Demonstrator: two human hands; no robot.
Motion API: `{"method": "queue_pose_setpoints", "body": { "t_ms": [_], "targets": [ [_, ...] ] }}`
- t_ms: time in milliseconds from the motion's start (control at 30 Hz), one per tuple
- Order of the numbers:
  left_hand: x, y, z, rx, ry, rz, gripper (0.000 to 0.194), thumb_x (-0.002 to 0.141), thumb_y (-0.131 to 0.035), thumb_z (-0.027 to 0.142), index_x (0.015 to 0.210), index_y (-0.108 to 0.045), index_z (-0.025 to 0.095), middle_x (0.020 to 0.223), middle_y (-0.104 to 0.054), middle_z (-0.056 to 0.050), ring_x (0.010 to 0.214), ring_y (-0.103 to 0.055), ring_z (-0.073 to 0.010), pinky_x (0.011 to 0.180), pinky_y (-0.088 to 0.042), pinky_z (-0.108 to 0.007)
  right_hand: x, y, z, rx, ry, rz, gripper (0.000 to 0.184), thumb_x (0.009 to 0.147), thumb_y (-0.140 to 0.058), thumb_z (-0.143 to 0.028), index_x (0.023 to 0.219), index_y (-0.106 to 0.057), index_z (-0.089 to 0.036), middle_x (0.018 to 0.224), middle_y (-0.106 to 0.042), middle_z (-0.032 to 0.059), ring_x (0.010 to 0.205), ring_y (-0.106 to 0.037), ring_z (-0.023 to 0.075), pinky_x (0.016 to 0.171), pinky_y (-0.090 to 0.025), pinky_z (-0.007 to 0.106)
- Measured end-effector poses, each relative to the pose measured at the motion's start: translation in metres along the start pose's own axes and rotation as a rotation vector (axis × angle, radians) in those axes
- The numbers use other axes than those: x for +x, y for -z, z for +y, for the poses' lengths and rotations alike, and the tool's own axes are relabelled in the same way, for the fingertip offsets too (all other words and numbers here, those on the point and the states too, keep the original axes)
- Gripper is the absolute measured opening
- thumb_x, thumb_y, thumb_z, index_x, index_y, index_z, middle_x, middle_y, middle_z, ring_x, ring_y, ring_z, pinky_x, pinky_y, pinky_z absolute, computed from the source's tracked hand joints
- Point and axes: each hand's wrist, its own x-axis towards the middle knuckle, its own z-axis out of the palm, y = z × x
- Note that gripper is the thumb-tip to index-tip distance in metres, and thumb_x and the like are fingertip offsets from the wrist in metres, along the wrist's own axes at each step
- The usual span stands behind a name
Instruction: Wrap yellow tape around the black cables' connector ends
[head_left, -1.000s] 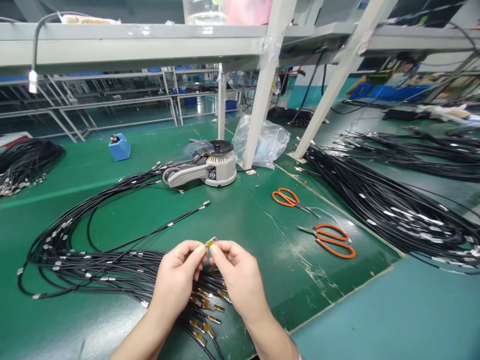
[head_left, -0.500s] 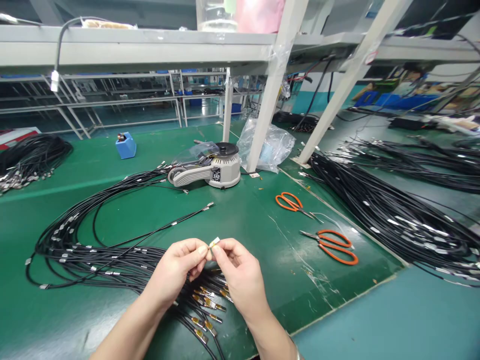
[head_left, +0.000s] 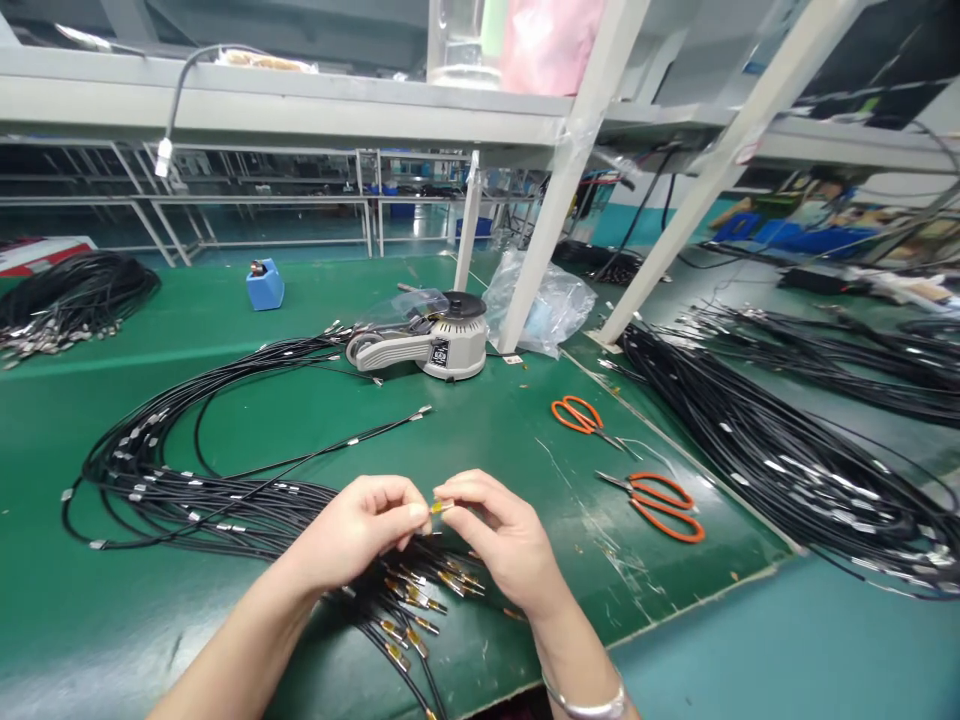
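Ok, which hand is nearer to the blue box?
Left. The blue box sits toward the back. The left hand is in front of it, off to its right; the right hand is even farther right.

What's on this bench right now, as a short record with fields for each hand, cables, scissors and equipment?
Left hand: pinching a small yellow-banded connector
Right hand: fingertips on the connector's other end
Cables: black bundle curving over the green table, left of and below the hands
Scissors: nearer pair and farther pair, both orange-handled, right of the hands
Equipment: grey machine beyond the hands; blue holder farther left; clear plastic bag right of the machine
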Motion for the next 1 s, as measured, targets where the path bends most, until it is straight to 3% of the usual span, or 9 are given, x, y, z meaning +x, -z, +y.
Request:
{"method": "queue_pose_setpoints", "body": {
  "t_ms": [133,200,333,433,567,867,1000],
  "targets": [
    [-0.004,-0.014,0.002,0.459,-0.257,0.202,0.018,0.086,-0.050,0.025,0.073,-0.061,0.019,0.070,-0.061,0.000,0.067,-0.053,-0.0134,0.063,-0.040,-0.025,-0.007,0.013,-0.006,-0.045,-0.078,0.018,0.006,0.081,-0.064,-0.023,0.081,-0.069,-0.020,0.078,-0.066,0.0028,0.075,-0.063,0.0163,0.069,-0.053,0.028],
    [-0.004,-0.016,-0.002,0.582,-0.436,0.217,0.015,0.089,-0.049,0.022,0.084,-0.063,0.020,0.076,-0.064,-0.002,0.073,-0.055,-0.0147,0.068,-0.042,-0.027,-0.011,0.017,-0.008,-0.174,0.030,0.043,0.006,0.081,-0.064,-0.020,0.077,-0.069,-0.020,0.076,-0.066,0.0029,0.074,-0.063,0.0166,0.069,-0.053,0.029],
    [-0.003,-0.011,-0.008,0.703,-0.691,0.201,0.013,0.090,-0.049,0.016,0.095,-0.061,0.019,0.078,-0.063,-0.003,0.074,-0.054,-0.0145,0.068,-0.044,-0.028,-0.022,0.021,-0.005,-0.414,0.309,0.068,0.019,0.080,-0.063,-0.011,0.091,-0.070,-0.025,0.082,-0.068,0.0034,0.075,-0.063,0.0162,0.068,-0.053,0.030],
    [-0.001,-0.008,-0.011,0.754,-0.818,0.185,0.018,0.089,-0.046,0.008,0.092,-0.060,0.019,0.078,-0.064,-0.004,0.074,-0.054,-0.0141,0.067,-0.044,-0.028,-0.029,0.020,0.000,-0.453,0.372,0.078,0.026,0.080,-0.062,-0.006,0.096,-0.068,-0.026,0.084,-0.069,0.0034,0.076,-0.064,0.0164,0.068,-0.054,0.031],
    [0.001,-0.009,-0.014,0.761,-0.864,0.201,0.021,0.088,-0.045,0.004,0.092,-0.059,0.019,0.079,-0.064,-0.004,0.076,-0.055,-0.0142,0.068,-0.046,-0.029,-0.031,0.019,0.005,-0.394,0.362,0.091,0.024,0.081,-0.061,-0.006,0.093,-0.066,-0.025,0.083,-0.070,0.0033,0.075,-0.064,0.0165,0.067,-0.054,0.031],
    [0.005,-0.013,-0.018,0.730,-0.788,0.216,0.015,0.088,-0.049,0.009,0.090,-0.060,0.019,0.073,-0.061,-0.002,0.070,-0.054,-0.0128,0.064,-0.046,-0.027,-0.028,0.020,0.012,-0.395,0.317,0.102,0.019,0.081,-0.063,-0.009,0.091,-0.067,-0.024,0.081,-0.070,0.0032,0.074,-0.064,0.0163,0.067,-0.055,0.031],
    [0.004,-0.014,-0.019,0.770,-0.786,0.215,0.018,0.089,-0.048,0.010,0.100,-0.059,0.019,0.075,-0.062,-0.002,0.070,-0.054,-0.0135,0.064,-0.045,-0.027,-0.028,0.019,0.012,-0.373,0.292,0.124,0.017,0.081,-0.063,-0.010,0.088,-0.068,-0.024,0.079,-0.070,0.0030,0.072,-0.065,0.0168,0.066,-0.055,0.031]
  ]
}}
